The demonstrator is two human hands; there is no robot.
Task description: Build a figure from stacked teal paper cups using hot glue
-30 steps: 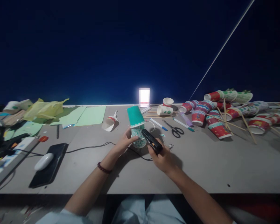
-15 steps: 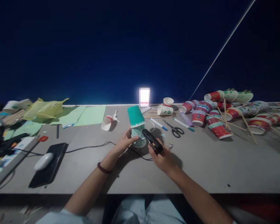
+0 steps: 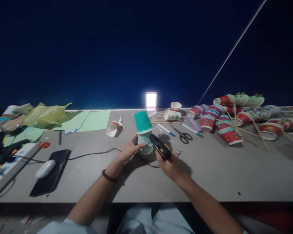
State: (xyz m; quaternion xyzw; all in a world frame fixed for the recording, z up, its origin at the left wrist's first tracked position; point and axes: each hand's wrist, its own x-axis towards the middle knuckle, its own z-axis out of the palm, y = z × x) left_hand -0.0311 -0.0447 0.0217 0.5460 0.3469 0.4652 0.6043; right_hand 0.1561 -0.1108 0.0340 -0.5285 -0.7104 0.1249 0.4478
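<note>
Head view, my only feed. Left hand [image 3: 134, 147] wraps a patterned cup [image 3: 144, 139], white with green print, at mid-desk; thumb across its near side, fingers curled behind. A teal cup [image 3: 143, 121] sits bottom-up over it, leaning slightly, with a thin white loop [image 3: 159, 130] out to the right. Whether the lower cup rests on the desk [image 3: 215, 175], I can't tell.

Right hand [image 3: 170, 162] closed around a black stapler [image 3: 161, 148], its nose up against the right side of the patterned cup. I can't make out whether the jaws straddle the cup wall. Dark bead bracelet [image 3: 109, 176] on my left wrist.

Beyond the right hand: scissors [image 3: 180, 132] between a blue-capped marker [image 3: 166, 129] and a teal-capped marker [image 3: 192, 130]; behind them a white cup [image 3: 173, 114] on its side. Far right, a heap of decorated cups [image 3: 207, 123], wooden sticks [image 3: 260, 135] among them.

Left of the cups: a cut paper piece [image 3: 111, 129], pale green sheets [image 3: 97, 122], a crumpled yellow bag [image 3: 46, 115]. Nearer me, a phone [image 3: 60, 170] with a white case [image 3: 46, 169] on top, beside a power strip [image 3: 23, 162].
</note>
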